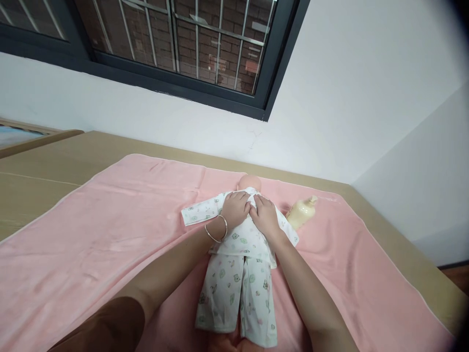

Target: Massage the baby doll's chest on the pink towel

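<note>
A baby doll point(248, 182) lies on its back on a pink blanket point(110, 234), head toward the wall. It wears a white printed top point(245, 238) and matching trousers point(238, 298). My left hand point(235, 207), with a silver bangle on the wrist, rests on the doll's chest near the collar, fingers curled on the cloth. Touching it on the right, my right hand point(266, 215) pinches the collar of the top.
A cream pump bottle point(301, 211) lies on the blanket right of the doll. The blanket covers a tan table point(40, 171) set against a white wall under a barred window point(190, 44). The table's right edge drops to the floor.
</note>
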{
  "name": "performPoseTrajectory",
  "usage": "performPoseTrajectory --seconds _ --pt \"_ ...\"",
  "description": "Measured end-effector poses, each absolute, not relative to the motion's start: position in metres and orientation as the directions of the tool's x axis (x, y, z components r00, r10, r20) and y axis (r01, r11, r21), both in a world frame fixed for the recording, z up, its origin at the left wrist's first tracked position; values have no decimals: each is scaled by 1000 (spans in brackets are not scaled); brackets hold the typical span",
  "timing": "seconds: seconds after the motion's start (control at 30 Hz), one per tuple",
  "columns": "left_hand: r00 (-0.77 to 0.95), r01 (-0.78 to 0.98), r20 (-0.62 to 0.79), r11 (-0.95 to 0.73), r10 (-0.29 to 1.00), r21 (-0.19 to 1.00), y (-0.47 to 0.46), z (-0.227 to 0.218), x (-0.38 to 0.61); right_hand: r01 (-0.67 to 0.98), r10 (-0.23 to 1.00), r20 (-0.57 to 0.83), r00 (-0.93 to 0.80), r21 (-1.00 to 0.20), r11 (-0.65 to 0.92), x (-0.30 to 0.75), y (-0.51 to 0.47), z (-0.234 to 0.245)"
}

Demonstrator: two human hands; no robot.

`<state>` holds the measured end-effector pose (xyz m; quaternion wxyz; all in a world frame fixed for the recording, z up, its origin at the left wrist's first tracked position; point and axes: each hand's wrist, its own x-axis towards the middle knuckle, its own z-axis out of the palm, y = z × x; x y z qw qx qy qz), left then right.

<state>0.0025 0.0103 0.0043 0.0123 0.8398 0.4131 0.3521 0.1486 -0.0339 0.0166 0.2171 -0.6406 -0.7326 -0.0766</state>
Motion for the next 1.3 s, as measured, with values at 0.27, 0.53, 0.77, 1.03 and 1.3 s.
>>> performPoseTrajectory --seconds 0.27,0.53,0.77,1.03,1.3 --pt "293 776 621 -560 727 290 0 3 3 978 833 552 -20 -163 131 142 -46 9" --pt "267 712 543 -543 796 445 9 1 6 960 910 408 -75 -217 176 154 -31 10" --pt "250 725 614 -565 749 394 7 1 4 953 891 441 -104 -212 216 152 -35 17" --pt "185 770 586 -487 789 412 2 5 4 974 862 505 47 -213 72 143 -44 15" --pt "256 712 526 -526 811 465 12 0 6 964 927 350 -135 -169 204 159 -27 14"
